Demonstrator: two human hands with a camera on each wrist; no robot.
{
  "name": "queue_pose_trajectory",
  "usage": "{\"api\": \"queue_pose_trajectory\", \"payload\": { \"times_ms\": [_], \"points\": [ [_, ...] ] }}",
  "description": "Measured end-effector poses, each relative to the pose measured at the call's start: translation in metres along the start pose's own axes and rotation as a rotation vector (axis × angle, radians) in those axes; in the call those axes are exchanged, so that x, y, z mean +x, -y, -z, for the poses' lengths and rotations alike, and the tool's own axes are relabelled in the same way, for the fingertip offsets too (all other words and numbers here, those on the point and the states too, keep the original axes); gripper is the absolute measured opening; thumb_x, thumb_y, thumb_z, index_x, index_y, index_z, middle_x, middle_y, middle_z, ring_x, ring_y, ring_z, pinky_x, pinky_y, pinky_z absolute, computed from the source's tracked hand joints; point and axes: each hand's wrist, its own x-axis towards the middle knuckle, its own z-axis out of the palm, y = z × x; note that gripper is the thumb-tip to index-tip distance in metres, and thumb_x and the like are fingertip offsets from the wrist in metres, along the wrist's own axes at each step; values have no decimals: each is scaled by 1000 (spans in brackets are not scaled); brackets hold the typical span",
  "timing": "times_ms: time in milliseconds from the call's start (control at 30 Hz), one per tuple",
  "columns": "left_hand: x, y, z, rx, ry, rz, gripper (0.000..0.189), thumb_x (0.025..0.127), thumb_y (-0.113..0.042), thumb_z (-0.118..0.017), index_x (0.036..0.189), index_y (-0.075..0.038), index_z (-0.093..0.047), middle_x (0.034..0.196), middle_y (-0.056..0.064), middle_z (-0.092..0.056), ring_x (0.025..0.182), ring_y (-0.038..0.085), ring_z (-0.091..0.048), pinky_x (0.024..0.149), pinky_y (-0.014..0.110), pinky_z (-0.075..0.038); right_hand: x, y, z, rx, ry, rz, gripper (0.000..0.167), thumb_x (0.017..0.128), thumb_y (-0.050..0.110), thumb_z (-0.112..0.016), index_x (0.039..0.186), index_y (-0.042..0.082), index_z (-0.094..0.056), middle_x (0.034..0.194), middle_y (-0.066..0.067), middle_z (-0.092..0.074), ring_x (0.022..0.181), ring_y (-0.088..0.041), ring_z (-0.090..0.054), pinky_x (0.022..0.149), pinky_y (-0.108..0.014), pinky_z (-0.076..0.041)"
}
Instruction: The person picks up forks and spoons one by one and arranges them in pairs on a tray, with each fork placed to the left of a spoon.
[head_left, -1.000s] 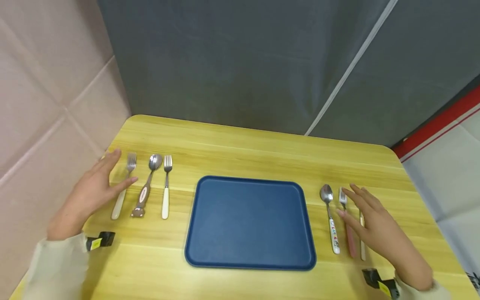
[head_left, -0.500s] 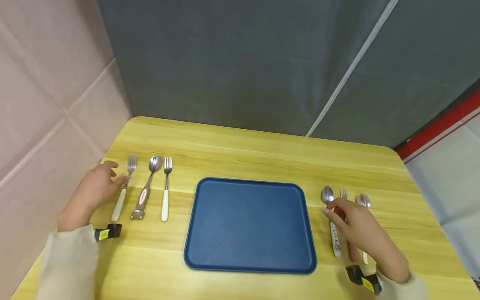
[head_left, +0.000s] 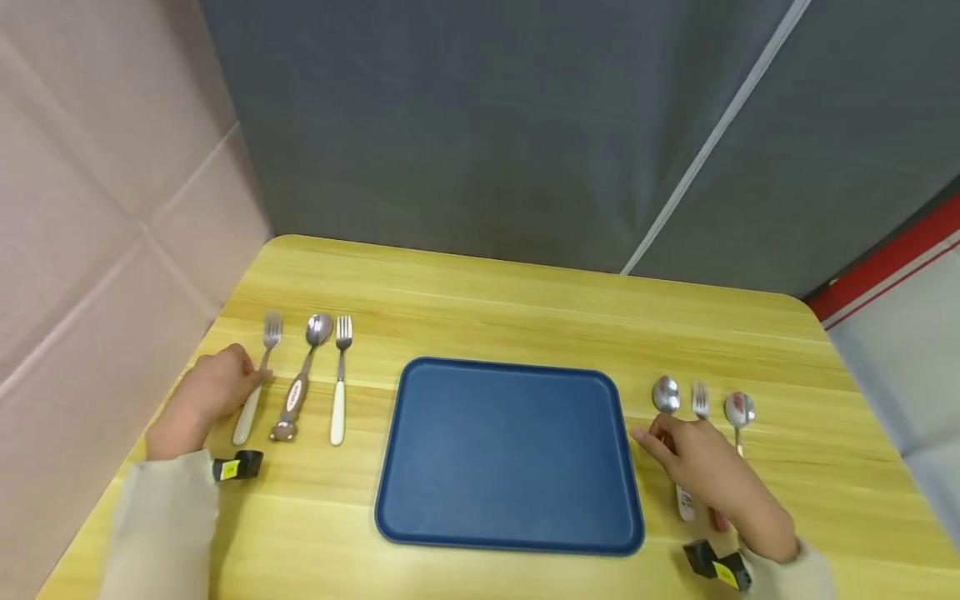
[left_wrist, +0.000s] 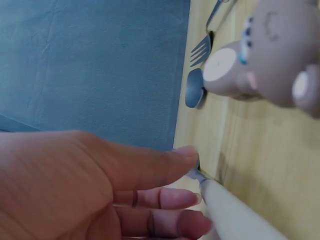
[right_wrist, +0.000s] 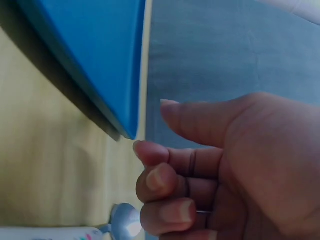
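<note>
In the head view my left hand (head_left: 210, 393) is at the neck of the outermost fork (head_left: 246, 417), which has a white handle and lies on the table. The left wrist view shows the thumb over the fork's metal neck and fingertips beside its white handle (left_wrist: 237, 212), with a gap between thumb and fingers. My right hand (head_left: 701, 460) hovers just right of the blue tray (head_left: 510, 454), over a spoon (head_left: 666, 394) and a fork (head_left: 700, 400) with a pink handle. Its fingers are loosely curled, thumb apart, nothing between them, near the tray's corner (right_wrist: 127, 127).
Beside the left fork lie a spoon (head_left: 296, 396) with a brown bear handle and another white-handled fork (head_left: 338, 408). A further spoon (head_left: 739, 410) lies at the right. The yellow wooden table (head_left: 480, 304) meets a grey curtain (head_left: 450, 133) behind and a pale wall (head_left: 97, 208) at left.
My left hand has come down to the fork's neck, its spread fingers drawing in. My right hand has moved left from over the cutlery to near the tray's right edge, its fingers curling.
</note>
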Motion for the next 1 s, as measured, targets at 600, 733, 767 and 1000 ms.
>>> {"api": "queue_pose_trajectory", "payload": {
  "times_ms": [600, 733, 767, 1000],
  "points": [
    [6, 5, -12, 41, 25, -15, 24, 97, -22, -50, 81, -5, -45, 67, 8, -44, 62, 24, -44, 53, 33, -33, 10, 1, -23, -18, 33, 30, 36, 99, 28, -53, 65, 18, -46, 50, 7, -33, 42, -7, -30, 44, -23, -28],
    [8, 6, -15, 36, 20, -28, 24, 97, -23, -49, 80, -7, -43, 66, 6, -42, 62, 23, -44, 53, 32, -32, 10, 2, -26, -9, 22, 22, 35, 98, 20, -55, 64, 17, -44, 51, 6, -34, 42, -8, -31, 44, -24, -29],
    [8, 6, -15, 33, 22, -27, 25, 97, -23, -49, 79, -7, -43, 66, 6, -42, 62, 23, -44, 53, 32, -32, 11, 2, -27, -8, 19, 18, 35, 97, 18, -55, 64, 16, -44, 51, 6, -34, 43, -8, -32, 44, -24, -29],
    [9, 11, -15, 38, -4, -66, 27, 97, -22, -48, 76, -7, -45, 64, 7, -42, 60, 24, -44, 53, 33, -33, 13, 3, -34, 8, 13, 5, 36, 97, 14, -55, 63, 16, -44, 51, 6, -35, 43, -8, -33, 44, -23, -30]
  ]
}}
